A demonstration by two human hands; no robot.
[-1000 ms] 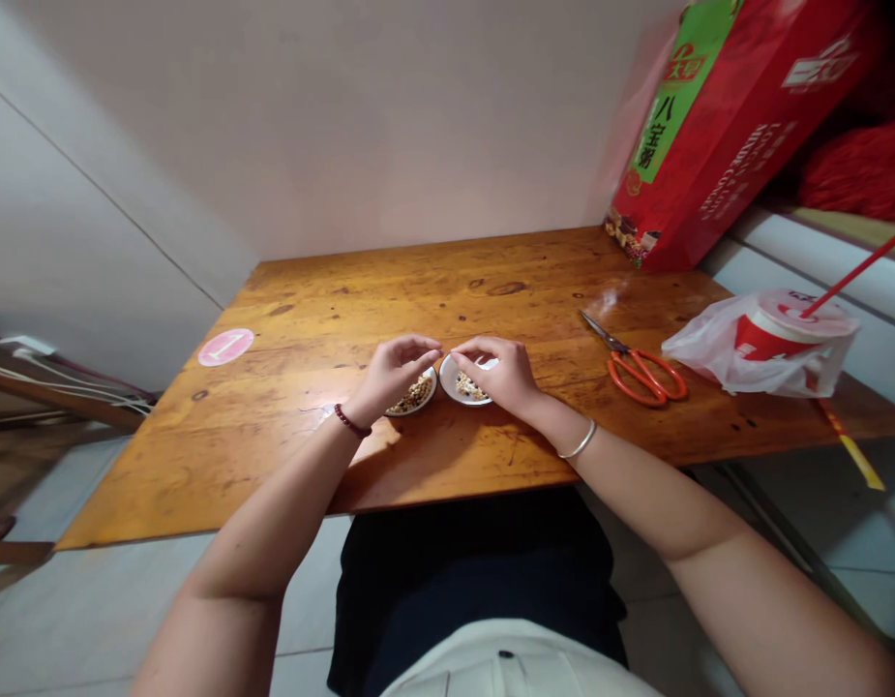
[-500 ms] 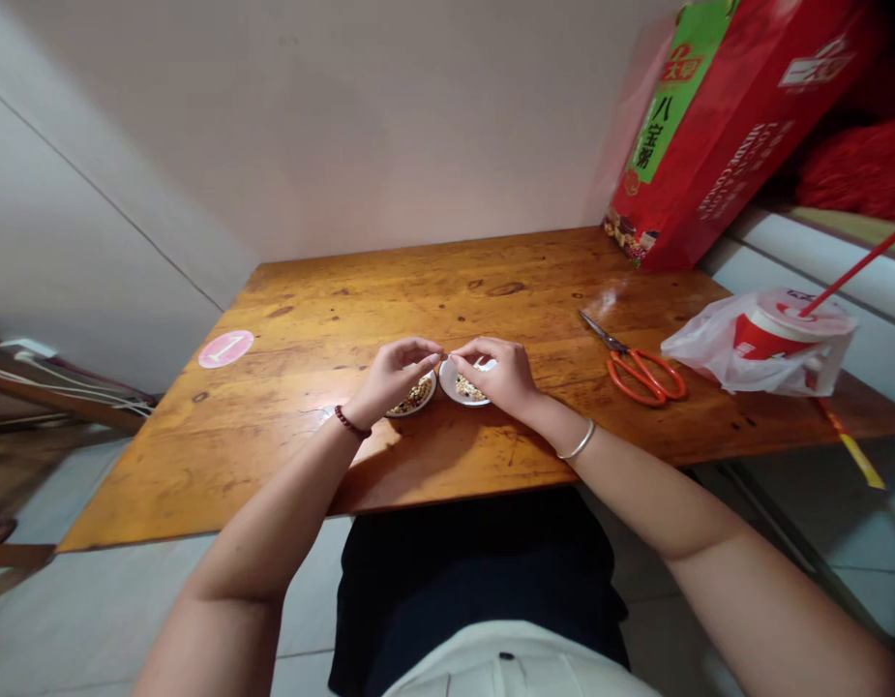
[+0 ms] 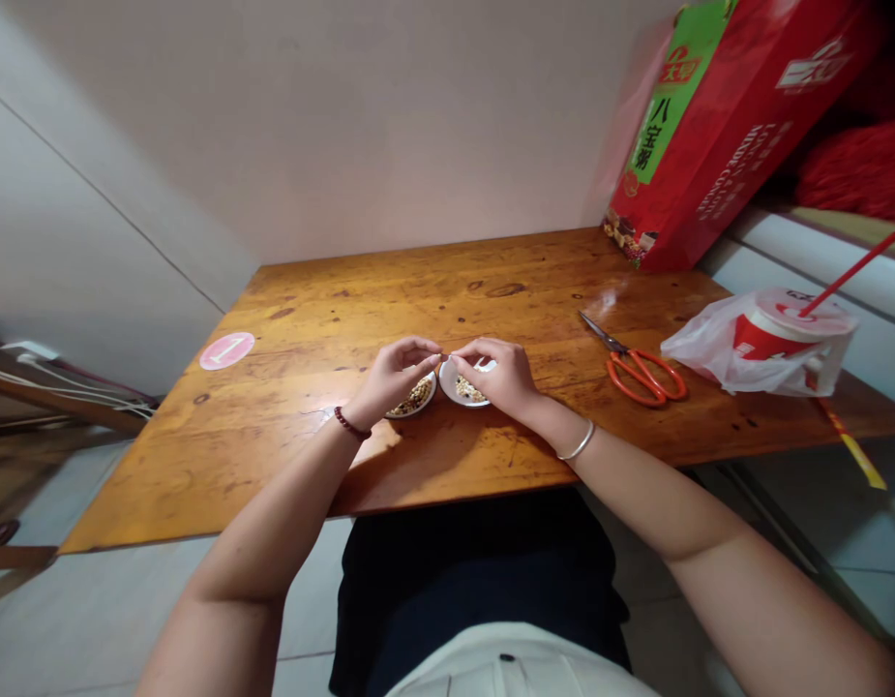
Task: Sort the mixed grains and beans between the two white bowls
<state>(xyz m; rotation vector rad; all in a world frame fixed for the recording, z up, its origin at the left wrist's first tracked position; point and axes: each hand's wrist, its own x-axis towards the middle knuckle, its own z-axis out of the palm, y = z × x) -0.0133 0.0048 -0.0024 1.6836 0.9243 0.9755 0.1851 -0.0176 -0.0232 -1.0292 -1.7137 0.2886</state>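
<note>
Two small white bowls stand side by side near the front of the wooden table. The left bowl (image 3: 418, 399) holds many light and dark beads or grains; the right bowl (image 3: 458, 391) holds a smaller amount. Over the left bowl, my left hand (image 3: 402, 376) is pinched, thumb against fingers. My right hand (image 3: 496, 371) is pinched above the right bowl. The fingertips of both hands nearly meet between the bowls, and whatever they grip is too small to make out.
Orange-handled scissors (image 3: 640, 373) lie right of my hands. Further right is a cup (image 3: 773, 324) with a red straw in a plastic bag. A red box (image 3: 737, 126) stands at the back right. A round pink sticker (image 3: 227, 350) marks the left side of the table (image 3: 273, 445).
</note>
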